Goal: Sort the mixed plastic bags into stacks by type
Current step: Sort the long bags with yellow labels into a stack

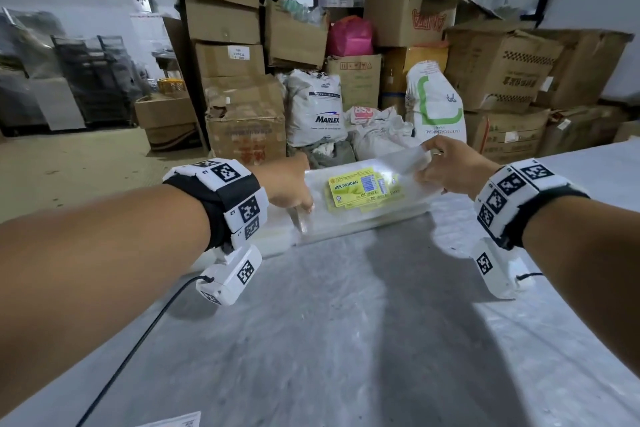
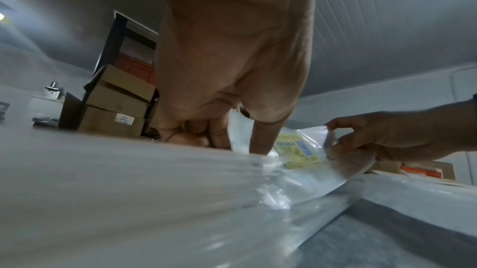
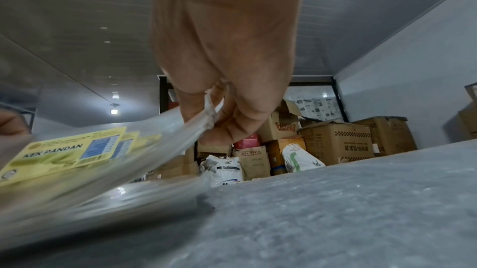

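Here, bags [image 1: 356, 215] stacked at table [image 1: 346, 322] far edge. Right hand [image 1: 446, 166] pinches top labelled bag [image 3: 64, 150] edge, lifting it. Left hand [image 1: 287, 184] fingers curled, thumb pressing stack's left end, a film pinched there.

Both forearms reach forward, each wrist strapped with a marker-covered band. The left hand [image 1: 289, 185] has fingers curled, the thumb pressing down. The right hand [image 1: 446, 166] pinches between thumb and fingers.
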